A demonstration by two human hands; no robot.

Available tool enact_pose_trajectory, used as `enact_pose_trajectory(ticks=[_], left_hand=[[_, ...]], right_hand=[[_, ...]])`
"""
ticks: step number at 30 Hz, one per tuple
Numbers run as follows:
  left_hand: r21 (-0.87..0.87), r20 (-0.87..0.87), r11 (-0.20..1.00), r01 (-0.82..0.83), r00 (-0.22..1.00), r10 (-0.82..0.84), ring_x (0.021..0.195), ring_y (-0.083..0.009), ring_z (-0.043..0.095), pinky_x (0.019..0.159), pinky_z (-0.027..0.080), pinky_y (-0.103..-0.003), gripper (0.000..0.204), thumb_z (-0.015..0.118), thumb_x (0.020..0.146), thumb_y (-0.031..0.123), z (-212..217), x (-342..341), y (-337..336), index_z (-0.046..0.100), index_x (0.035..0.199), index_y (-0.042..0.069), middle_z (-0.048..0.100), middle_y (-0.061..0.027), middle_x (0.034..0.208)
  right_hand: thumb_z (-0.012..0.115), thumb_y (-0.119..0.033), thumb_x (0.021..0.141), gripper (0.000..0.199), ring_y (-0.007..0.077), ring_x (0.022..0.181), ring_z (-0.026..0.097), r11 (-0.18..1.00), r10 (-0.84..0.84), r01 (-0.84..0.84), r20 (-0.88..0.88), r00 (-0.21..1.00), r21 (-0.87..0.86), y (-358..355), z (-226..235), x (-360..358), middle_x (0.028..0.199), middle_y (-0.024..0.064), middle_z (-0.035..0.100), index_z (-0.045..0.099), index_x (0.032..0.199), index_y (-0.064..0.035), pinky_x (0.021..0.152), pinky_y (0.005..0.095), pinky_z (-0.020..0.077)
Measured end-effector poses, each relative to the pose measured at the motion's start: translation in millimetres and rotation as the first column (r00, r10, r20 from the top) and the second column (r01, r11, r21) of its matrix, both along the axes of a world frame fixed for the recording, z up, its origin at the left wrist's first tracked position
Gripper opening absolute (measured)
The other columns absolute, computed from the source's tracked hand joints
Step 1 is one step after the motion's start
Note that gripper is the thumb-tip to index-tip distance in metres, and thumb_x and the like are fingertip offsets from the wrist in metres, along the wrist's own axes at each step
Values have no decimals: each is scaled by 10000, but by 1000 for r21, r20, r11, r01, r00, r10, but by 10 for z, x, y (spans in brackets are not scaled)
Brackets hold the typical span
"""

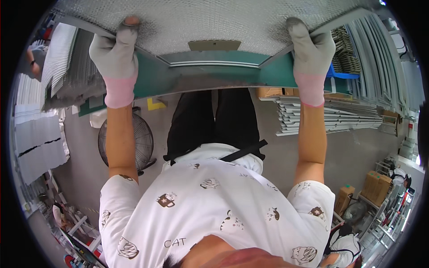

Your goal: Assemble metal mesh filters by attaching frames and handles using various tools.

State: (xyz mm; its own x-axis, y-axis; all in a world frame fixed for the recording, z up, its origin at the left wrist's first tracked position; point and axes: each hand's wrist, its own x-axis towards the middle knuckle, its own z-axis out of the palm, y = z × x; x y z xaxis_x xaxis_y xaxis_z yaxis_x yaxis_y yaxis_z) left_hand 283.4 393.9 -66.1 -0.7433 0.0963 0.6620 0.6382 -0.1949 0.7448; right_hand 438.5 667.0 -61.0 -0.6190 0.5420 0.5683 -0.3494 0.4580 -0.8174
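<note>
A large framed panel (214,24) with a silvery, mesh-textured face and a thin grey frame is raised in front of me over the green tabletop (192,77). My left hand (115,56), in a pale glove with a pink cuff, grips its left edge. A bare thumb tip pokes out of that glove and presses on the mesh face. On the opposite edge my right hand (311,53), gloved alike, is closed with its thumb on the face. A small olive-grey plate (214,45) shows at the panel's near end. The fingers behind the panel are hidden, and its far end is out of view.
Pleated grey sheets (67,62) are stacked left of the bench; long grey strips (375,58) stand at the right. White profiles (326,117) are piled low on the right. A floor fan (127,140) stands beneath my left arm. Another person's hand (34,64) shows far left.
</note>
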Motion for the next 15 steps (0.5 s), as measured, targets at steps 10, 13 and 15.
enact_pose_trajectory(ticks=[10,13,15], left_hand=[[-245,157,962,117,984,-79,767,-100,575,706,461,-251,203,525,758,-30,-97,66,-148,646,921,-40,644,-31,834],[43,-13,999,-27,1000,27,709,-74,492,661,403,-204,156,557,794,17,473,103,12,635,919,-35,582,3,819],[-101,-3,995,28,1000,-28,703,-53,445,642,370,-196,159,591,859,82,704,-58,-90,628,956,-38,534,33,797]], right_hand=[[719,-85,769,368,114,866,595,960,260,-233,180,949,-156,-49,60,158,949,74,655,591,1088,47,780,266,495],[736,-182,761,383,95,817,589,964,259,-257,18,966,-73,-105,674,121,905,47,653,607,1046,39,730,249,495],[729,-214,783,314,57,703,538,991,126,-124,33,992,-60,-32,760,12,800,6,630,631,951,33,626,216,453]])
